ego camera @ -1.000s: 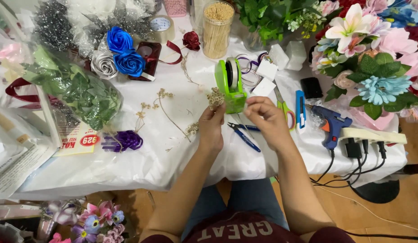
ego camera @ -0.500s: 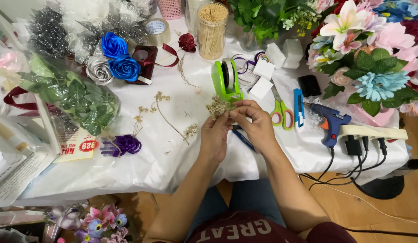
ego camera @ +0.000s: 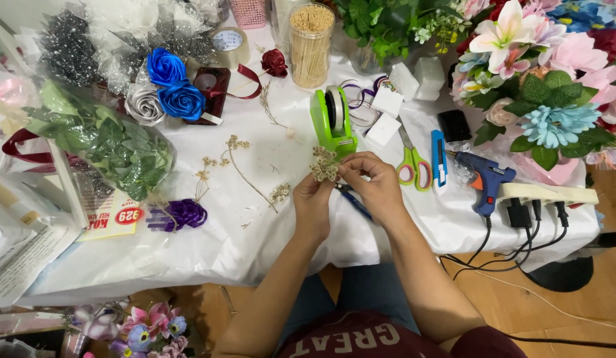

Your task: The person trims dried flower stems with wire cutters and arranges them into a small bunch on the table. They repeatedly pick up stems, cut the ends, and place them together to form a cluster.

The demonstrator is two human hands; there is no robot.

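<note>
Currently a small bunch of dried beige sprigs (ego camera: 323,164) sits pinched between both hands above the white table cover (ego camera: 188,245), just near of the green tape dispenser (ego camera: 334,120). Left hand (ego camera: 312,197) grips the stems from below; right hand (ego camera: 372,185) closes fingertips on the heads. Judgement: keep stems aligned, pinch lightly, brittle heads crumble. Scissors (ego camera: 410,167) lie right; loose sprigs (ego camera: 245,174) left.

A table with a white cloth (ego camera: 188,245) holds a bright green tape holder (ego camera: 332,122). Right of it lie green-handled scissors (ego camera: 410,169), a blue box cutter (ego camera: 438,159) and a blue glue gun (ego camera: 484,182).
</note>
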